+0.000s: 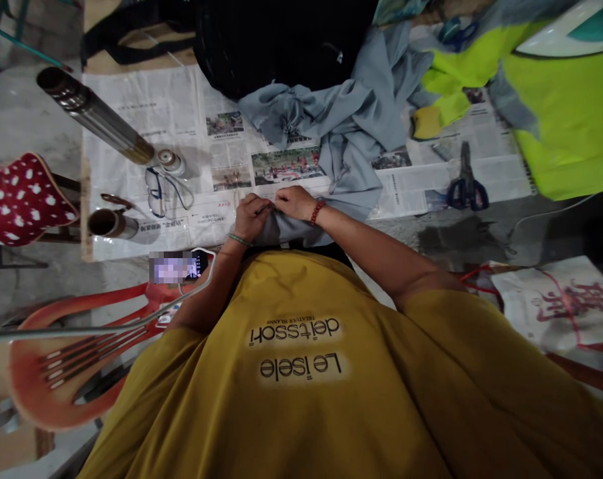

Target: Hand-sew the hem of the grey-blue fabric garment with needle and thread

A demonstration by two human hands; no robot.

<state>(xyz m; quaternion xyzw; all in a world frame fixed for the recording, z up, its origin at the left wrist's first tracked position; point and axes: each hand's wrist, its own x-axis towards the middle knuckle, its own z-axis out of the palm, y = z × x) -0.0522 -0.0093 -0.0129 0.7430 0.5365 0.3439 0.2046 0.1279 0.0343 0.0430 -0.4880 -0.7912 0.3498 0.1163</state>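
A length of grey cloth (354,133) lies crumpled over the newspaper-covered table and runs down to the near edge, over my lap. My left hand (251,216), with a green bracelet at the wrist, has its fingers closed at the cloth's edge. Right beside it, my right hand (296,201), wearing a red bead bracelet, pinches the same cloth. The fingertips of both hands nearly meet. Anything small between them is too fine to make out.
Left on the table stand a steel thermos (99,120), a cup (112,224) and eyeglasses (155,193). Dark-handled scissors (465,186), neon-yellow cloth (566,113) and an iron (576,33) lie right. A black bag-like item (281,46) sits behind. An orange chair (32,352) holds a phone (182,267).
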